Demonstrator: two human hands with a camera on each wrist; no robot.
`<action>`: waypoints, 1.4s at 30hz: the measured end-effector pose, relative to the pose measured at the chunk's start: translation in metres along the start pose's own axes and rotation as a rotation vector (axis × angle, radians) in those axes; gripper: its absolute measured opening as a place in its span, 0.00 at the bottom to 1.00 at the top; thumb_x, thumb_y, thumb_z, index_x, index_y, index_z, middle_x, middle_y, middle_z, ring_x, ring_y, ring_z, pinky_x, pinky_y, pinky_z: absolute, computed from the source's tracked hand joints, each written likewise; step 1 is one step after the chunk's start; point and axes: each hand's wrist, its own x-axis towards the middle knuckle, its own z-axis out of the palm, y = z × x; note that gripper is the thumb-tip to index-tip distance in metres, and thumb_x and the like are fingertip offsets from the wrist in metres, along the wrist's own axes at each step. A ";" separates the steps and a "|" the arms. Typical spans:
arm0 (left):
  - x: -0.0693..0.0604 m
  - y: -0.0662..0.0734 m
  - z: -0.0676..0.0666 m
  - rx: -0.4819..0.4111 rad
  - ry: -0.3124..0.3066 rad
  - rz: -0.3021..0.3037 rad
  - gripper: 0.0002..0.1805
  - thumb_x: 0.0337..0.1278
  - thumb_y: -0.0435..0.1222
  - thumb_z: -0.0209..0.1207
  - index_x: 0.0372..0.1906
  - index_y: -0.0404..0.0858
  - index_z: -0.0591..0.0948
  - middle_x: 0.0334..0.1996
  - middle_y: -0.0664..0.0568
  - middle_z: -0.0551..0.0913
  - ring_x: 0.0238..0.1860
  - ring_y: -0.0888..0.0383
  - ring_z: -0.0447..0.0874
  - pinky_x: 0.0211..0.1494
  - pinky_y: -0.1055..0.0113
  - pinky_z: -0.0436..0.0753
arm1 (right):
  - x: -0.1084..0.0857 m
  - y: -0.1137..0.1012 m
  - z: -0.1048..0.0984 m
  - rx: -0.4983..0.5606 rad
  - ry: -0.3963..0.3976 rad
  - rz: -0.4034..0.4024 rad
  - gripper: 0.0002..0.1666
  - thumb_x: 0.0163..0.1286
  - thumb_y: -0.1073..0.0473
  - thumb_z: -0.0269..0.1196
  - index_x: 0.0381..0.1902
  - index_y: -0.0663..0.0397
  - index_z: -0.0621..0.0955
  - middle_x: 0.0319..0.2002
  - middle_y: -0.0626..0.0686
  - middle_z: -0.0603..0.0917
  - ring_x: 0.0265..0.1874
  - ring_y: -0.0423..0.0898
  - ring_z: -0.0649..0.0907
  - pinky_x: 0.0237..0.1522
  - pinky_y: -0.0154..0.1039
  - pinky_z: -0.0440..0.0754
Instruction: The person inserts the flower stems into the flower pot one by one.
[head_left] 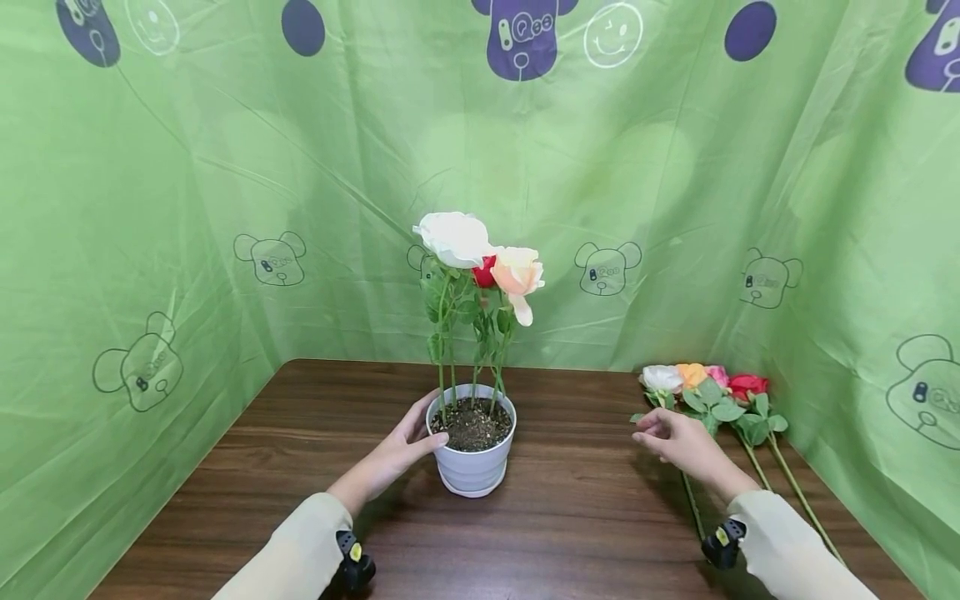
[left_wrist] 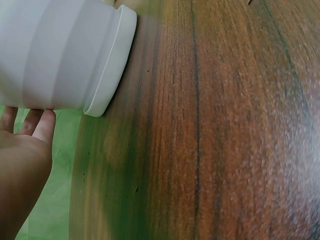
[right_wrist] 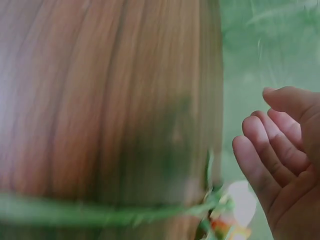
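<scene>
A white flower pot (head_left: 471,467) filled with dark soil (head_left: 472,427) stands upright on a saucer. Rising from the soil are a white rose (head_left: 454,239), a red rose (head_left: 484,272) and a peach rose (head_left: 517,271) on green stems. My left hand (head_left: 397,457) holds the pot's left side, thumb at the rim; in the left wrist view its fingers (left_wrist: 45,125) touch the pot wall. Loosely curled and holding nothing, my right hand (head_left: 686,442) hovers over the lying roses. The right wrist view shows its fingers (right_wrist: 265,155) apart from the thumb.
At the table's right lie a white rose (head_left: 663,378), an orange rose (head_left: 691,374), a pink rose (head_left: 717,376) and a red rose (head_left: 747,386), stems toward me. The brown wooden table (head_left: 300,442) is bordered by a green printed curtain (head_left: 360,308).
</scene>
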 end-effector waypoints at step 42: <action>0.002 -0.004 0.000 0.008 0.007 -0.011 0.41 0.72 0.36 0.57 0.81 0.50 0.49 0.80 0.48 0.49 0.77 0.46 0.49 0.75 0.49 0.55 | -0.011 0.050 -0.020 0.006 -0.083 0.339 0.12 0.66 0.61 0.66 0.38 0.69 0.83 0.29 0.51 0.84 0.28 0.47 0.85 0.30 0.43 0.88</action>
